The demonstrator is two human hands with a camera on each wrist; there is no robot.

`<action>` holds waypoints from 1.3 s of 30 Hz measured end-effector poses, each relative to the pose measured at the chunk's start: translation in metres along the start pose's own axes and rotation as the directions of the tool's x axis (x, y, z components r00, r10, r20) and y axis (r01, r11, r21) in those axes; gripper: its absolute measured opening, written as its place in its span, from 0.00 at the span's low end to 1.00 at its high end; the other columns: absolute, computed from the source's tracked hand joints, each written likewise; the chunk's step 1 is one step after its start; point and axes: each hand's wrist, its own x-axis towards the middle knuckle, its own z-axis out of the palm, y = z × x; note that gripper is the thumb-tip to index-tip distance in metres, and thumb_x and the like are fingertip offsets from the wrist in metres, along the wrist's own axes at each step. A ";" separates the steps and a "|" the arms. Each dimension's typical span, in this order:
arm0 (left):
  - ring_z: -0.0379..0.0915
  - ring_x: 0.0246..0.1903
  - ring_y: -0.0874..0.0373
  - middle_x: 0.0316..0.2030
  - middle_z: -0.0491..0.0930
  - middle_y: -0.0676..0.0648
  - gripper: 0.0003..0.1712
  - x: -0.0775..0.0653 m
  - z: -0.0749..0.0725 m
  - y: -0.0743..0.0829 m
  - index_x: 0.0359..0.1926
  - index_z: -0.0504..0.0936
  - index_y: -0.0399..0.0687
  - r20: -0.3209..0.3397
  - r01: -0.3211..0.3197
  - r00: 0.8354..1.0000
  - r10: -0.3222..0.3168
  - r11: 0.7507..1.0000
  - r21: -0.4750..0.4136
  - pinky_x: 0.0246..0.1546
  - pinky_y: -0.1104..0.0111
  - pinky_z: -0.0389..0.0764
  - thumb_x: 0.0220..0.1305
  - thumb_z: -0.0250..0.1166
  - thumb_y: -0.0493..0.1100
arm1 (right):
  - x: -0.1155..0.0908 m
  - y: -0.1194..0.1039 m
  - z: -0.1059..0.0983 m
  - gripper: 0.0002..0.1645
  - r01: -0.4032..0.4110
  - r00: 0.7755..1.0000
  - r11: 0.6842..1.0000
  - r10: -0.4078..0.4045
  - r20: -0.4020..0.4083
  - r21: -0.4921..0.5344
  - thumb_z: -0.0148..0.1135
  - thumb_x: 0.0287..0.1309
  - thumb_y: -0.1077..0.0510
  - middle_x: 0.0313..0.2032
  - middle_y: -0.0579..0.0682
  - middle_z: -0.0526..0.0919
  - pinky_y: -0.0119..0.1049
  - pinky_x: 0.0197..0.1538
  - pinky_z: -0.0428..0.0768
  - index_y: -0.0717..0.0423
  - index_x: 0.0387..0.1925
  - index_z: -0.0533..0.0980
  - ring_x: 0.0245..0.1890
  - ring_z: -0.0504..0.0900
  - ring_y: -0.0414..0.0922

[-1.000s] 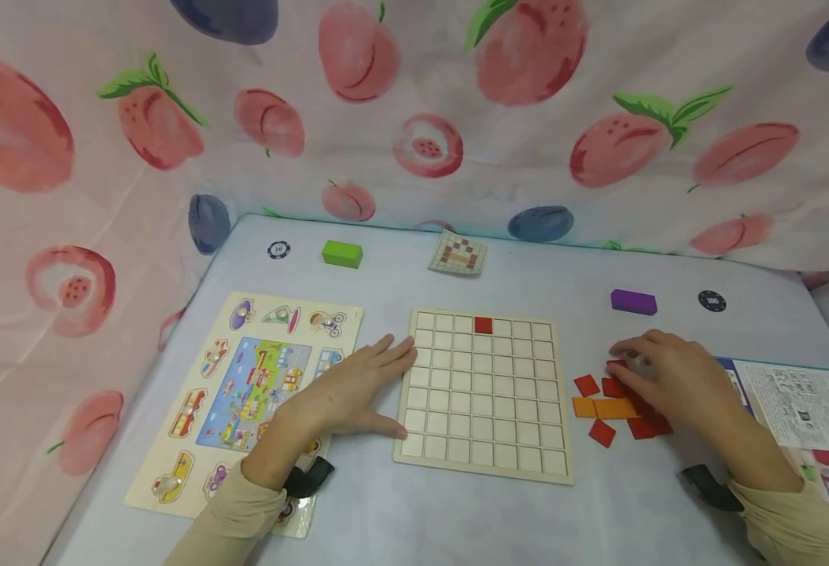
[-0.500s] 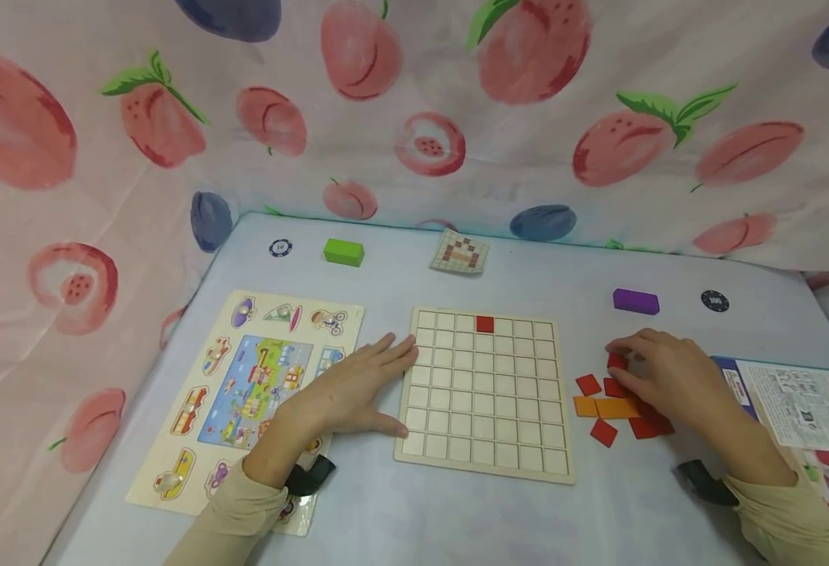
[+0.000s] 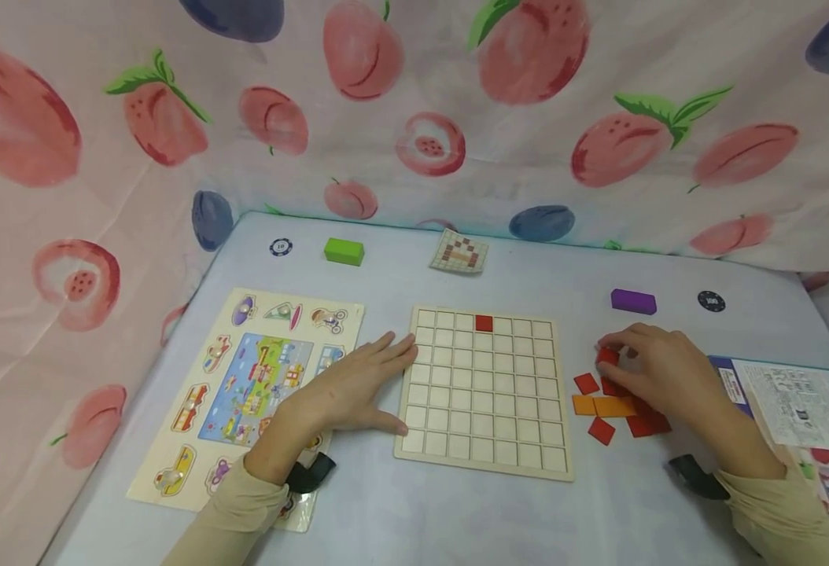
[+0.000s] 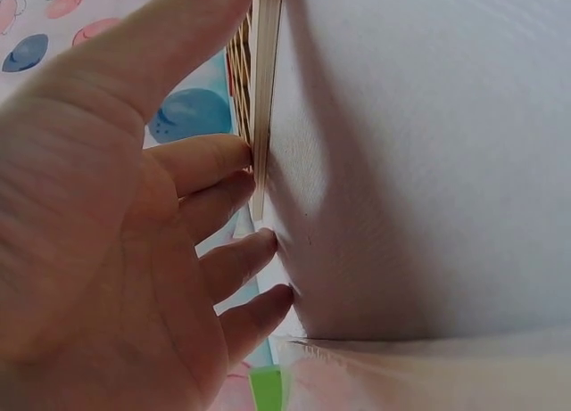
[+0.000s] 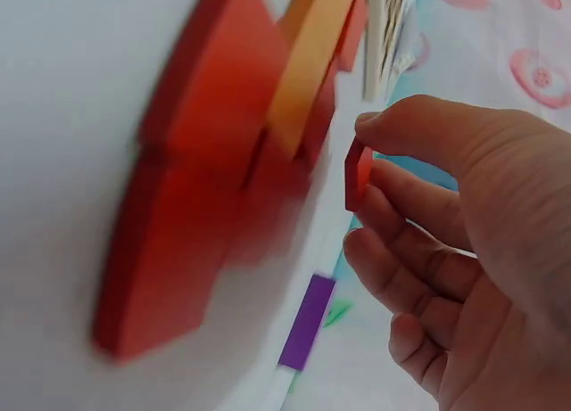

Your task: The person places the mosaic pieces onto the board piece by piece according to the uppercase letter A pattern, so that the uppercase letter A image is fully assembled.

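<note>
My right hand (image 3: 662, 369) pinches a red square tile (image 5: 359, 175) between thumb and fingertips, over the far side of a loose group of tiles. In that group lie several red tiles (image 3: 602, 431) and orange tiles (image 3: 614, 406), partly covered by the hand. My left hand (image 3: 354, 387) is spread with straight fingers, its thumb and fingertips at the left edge of a wooden grid board (image 3: 485, 393). One red tile (image 3: 484, 323) sits in a cell of the board's far row. In the left wrist view, the fingertips meet the edge of the board (image 4: 262, 99).
A picture puzzle board (image 3: 245, 393) lies left, partly under the left forearm. A patterned card (image 3: 459, 252), a green block (image 3: 344, 251), a purple block (image 3: 633, 301) and two round chips (image 3: 281, 247) stand farther back. Printed sheets (image 3: 797, 401) lie beyond the right arm.
My right hand has drawn the pinched red tile slightly left and away from the other tiles. The left hand has stayed at the board's edge.
</note>
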 end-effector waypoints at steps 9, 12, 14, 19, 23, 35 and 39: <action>0.40 0.87 0.42 0.87 0.48 0.48 0.66 0.001 0.000 0.001 0.85 0.55 0.46 -0.003 -0.005 1.000 0.005 1.000 -0.005 0.86 0.46 0.54 0.56 0.79 0.66 | 0.020 -0.035 0.002 0.23 0.111 0.994 0.994 -0.110 -0.008 0.024 0.77 0.60 0.49 0.47 0.54 0.89 0.58 0.52 0.84 0.53 0.55 0.87 0.44 0.85 0.51; 0.40 0.87 0.42 0.87 0.48 0.48 0.66 0.001 0.000 0.000 0.85 0.56 0.46 -0.005 -0.011 1.000 0.011 1.000 -0.010 0.86 0.45 0.54 0.56 0.79 0.66 | 0.029 -0.049 0.005 0.22 0.166 0.986 0.986 -0.166 -0.015 0.026 0.77 0.61 0.49 0.47 0.53 0.90 0.55 0.52 0.85 0.52 0.54 0.88 0.44 0.84 0.50; 0.40 0.87 0.42 0.87 0.48 0.48 0.66 0.001 -0.001 0.000 0.85 0.55 0.46 -0.007 -0.012 1.000 0.012 1.000 -0.009 0.86 0.45 0.54 0.56 0.79 0.66 | 0.036 -0.058 0.008 0.20 0.207 0.978 0.978 -0.206 -0.026 0.033 0.77 0.61 0.50 0.46 0.51 0.90 0.52 0.50 0.84 0.52 0.52 0.88 0.41 0.83 0.48; 0.40 0.87 0.43 0.87 0.47 0.49 0.66 0.002 -0.002 -0.001 0.85 0.55 0.47 -0.006 -0.005 1.000 0.005 1.000 0.001 0.86 0.46 0.53 0.56 0.79 0.66 | 0.051 -0.076 0.018 0.16 0.291 0.956 0.955 -0.289 -0.046 0.057 0.77 0.62 0.51 0.44 0.48 0.90 0.46 0.47 0.81 0.50 0.49 0.89 0.37 0.80 0.43; 0.39 0.87 0.43 0.87 0.47 0.49 0.66 0.002 -0.001 -0.001 0.85 0.54 0.47 0.003 -0.005 1.000 0.005 1.000 -0.011 0.87 0.46 0.53 0.56 0.79 0.66 | 0.057 -0.085 0.025 0.15 0.320 0.947 0.946 -0.318 -0.033 0.057 0.77 0.62 0.52 0.43 0.48 0.90 0.46 0.48 0.82 0.50 0.49 0.89 0.38 0.82 0.43; 0.39 0.87 0.43 0.87 0.47 0.49 0.66 0.001 0.000 -0.002 0.85 0.55 0.48 0.002 -0.004 1.000 0.004 1.000 -0.010 0.87 0.46 0.53 0.56 0.79 0.67 | 0.064 -0.092 0.028 0.13 0.319 0.948 0.943 -0.316 -0.037 0.096 0.78 0.62 0.51 0.45 0.47 0.93 0.53 0.55 0.85 0.48 0.47 0.90 0.46 0.88 0.49; 0.39 0.87 0.43 0.87 0.47 0.49 0.66 0.001 0.000 -0.002 0.85 0.55 0.47 0.002 -0.005 1.000 0.005 1.000 -0.023 0.86 0.45 0.53 0.56 0.79 0.66 | 0.063 -0.092 0.029 0.11 0.326 0.945 0.942 -0.322 -0.057 0.082 0.79 0.60 0.50 0.43 0.45 0.93 0.52 0.55 0.86 0.47 0.44 0.91 0.46 0.89 0.48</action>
